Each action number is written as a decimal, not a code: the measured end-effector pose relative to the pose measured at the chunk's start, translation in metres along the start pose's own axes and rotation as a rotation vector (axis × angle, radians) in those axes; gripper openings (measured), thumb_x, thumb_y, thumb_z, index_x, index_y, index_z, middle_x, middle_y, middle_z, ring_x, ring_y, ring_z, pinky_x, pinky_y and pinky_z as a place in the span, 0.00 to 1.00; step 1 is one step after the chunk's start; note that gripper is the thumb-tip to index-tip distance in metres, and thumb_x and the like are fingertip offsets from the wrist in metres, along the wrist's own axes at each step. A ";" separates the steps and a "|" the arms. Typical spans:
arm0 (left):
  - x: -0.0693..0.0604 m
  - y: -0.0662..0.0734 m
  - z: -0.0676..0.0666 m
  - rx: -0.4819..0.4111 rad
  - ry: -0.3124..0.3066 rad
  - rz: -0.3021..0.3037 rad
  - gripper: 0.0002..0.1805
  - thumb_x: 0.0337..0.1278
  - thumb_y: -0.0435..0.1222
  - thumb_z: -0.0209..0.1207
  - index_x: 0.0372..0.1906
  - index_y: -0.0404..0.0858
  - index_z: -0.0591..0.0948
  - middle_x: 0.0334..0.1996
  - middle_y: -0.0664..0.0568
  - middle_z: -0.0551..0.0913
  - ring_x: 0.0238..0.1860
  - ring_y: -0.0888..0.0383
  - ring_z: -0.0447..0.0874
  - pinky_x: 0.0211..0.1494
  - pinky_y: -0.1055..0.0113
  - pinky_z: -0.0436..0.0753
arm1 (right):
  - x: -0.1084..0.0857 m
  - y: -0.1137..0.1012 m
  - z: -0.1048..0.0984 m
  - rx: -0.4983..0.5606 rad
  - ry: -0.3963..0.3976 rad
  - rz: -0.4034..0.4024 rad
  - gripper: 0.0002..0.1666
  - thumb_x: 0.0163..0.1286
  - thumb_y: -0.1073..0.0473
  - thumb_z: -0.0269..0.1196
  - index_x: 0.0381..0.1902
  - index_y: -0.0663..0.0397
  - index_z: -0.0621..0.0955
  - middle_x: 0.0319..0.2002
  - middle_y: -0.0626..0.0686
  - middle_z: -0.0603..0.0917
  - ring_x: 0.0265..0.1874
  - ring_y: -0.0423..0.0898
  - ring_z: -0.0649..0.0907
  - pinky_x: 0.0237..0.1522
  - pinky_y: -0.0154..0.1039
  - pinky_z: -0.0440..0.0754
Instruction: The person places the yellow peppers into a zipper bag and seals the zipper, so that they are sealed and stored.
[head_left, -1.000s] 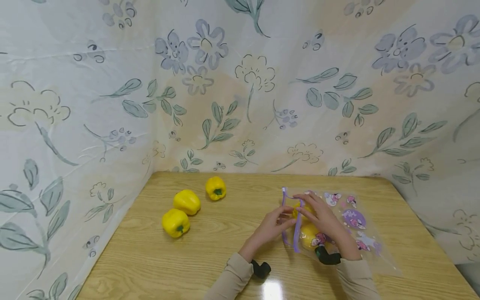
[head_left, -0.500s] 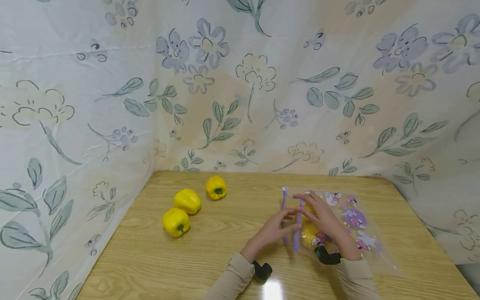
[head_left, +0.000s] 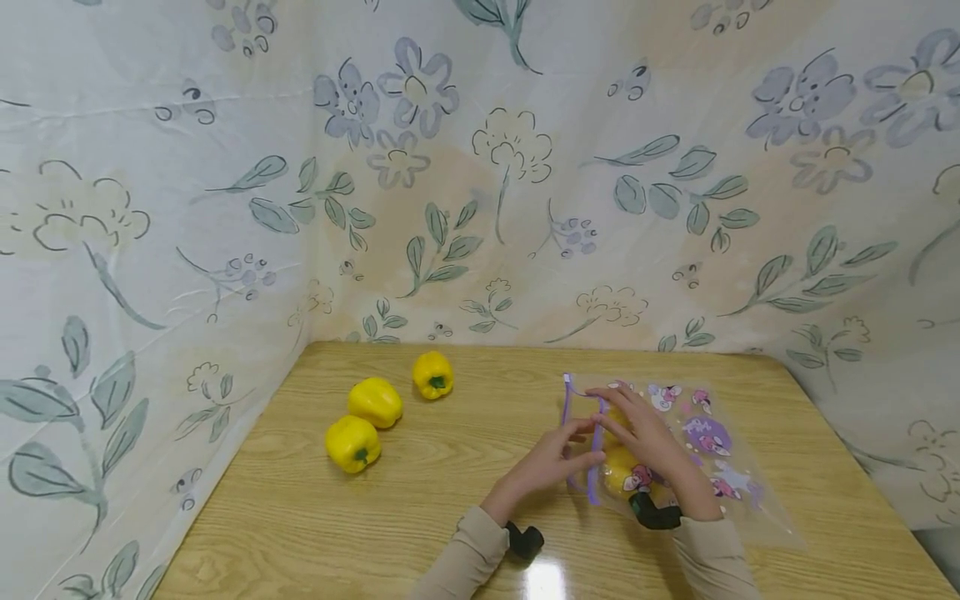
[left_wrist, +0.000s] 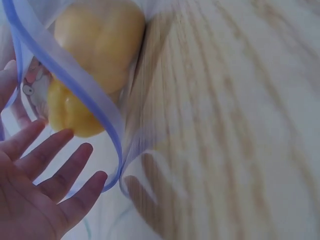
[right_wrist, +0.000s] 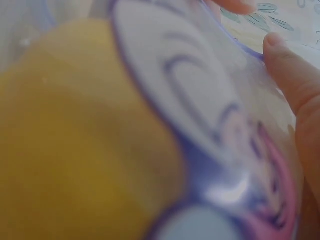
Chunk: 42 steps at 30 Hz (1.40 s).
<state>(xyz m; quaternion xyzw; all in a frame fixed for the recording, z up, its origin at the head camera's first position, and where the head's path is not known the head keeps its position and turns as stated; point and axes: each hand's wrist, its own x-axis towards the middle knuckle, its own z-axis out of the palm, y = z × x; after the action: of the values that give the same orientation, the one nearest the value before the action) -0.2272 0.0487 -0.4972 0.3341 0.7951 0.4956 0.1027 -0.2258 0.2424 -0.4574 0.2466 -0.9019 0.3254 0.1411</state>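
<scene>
Two bare hands at a clear printed bag, with loose peppers to the left: nearest, a white reflection (head_left: 545,579) shines on the wooden table (head_left: 457,483) between two beige sleeves (head_left: 467,550), and a black device (head_left: 525,542) is worn at each wrist; beyond them the left hand (head_left: 546,461) reaches to the bag's mouth, its fingers straight and spread wide in the left wrist view, holding nothing; the right hand (head_left: 651,437) rests over the bag (head_left: 697,475), thumb and fingers across its purple rim (head_left: 595,479), though whether they pinch the rim cannot be told; the bag lies on the right part of the table, its mouth parted and facing left, its film printed with cartoon figures; within it, under the right hand, sit yellow peppers (head_left: 619,468), two of them distinguishable through the film in the left wrist view; farther left, a yellow pepper (head_left: 352,444) shows its green stem, a second pepper (head_left: 375,402) lies close behind it, and a third pepper (head_left: 432,375), farthest back, lies apart from both; behind the table hangs a pale cloth (head_left: 540,283) patterned with flowers and leaves
</scene>
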 end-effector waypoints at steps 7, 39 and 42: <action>-0.003 0.000 -0.006 0.019 0.012 0.006 0.29 0.63 0.49 0.52 0.67 0.47 0.63 0.64 0.54 0.69 0.61 0.50 0.71 0.59 0.62 0.75 | 0.002 -0.002 -0.001 -0.010 0.006 -0.015 0.22 0.67 0.54 0.58 0.58 0.48 0.74 0.52 0.54 0.77 0.57 0.60 0.72 0.50 0.68 0.70; -0.036 -0.021 -0.059 0.189 0.305 -0.101 0.28 0.59 0.45 0.58 0.62 0.39 0.69 0.60 0.48 0.73 0.59 0.49 0.71 0.60 0.53 0.72 | -0.001 0.002 0.000 -0.005 -0.003 0.023 0.22 0.69 0.51 0.56 0.60 0.45 0.73 0.51 0.51 0.77 0.60 0.61 0.68 0.54 0.68 0.66; -0.040 -0.024 -0.064 0.220 0.330 -0.122 0.29 0.58 0.48 0.58 0.62 0.40 0.69 0.60 0.48 0.73 0.59 0.50 0.71 0.60 0.54 0.72 | 0.000 0.002 0.000 -0.018 0.012 -0.005 0.22 0.68 0.53 0.58 0.59 0.45 0.73 0.50 0.52 0.77 0.58 0.61 0.71 0.53 0.67 0.68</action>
<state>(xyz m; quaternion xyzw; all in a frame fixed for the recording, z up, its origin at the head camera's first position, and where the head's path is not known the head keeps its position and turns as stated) -0.2390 -0.0295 -0.4927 0.2087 0.8692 0.4467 -0.0360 -0.2268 0.2440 -0.4584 0.2458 -0.9033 0.3184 0.1493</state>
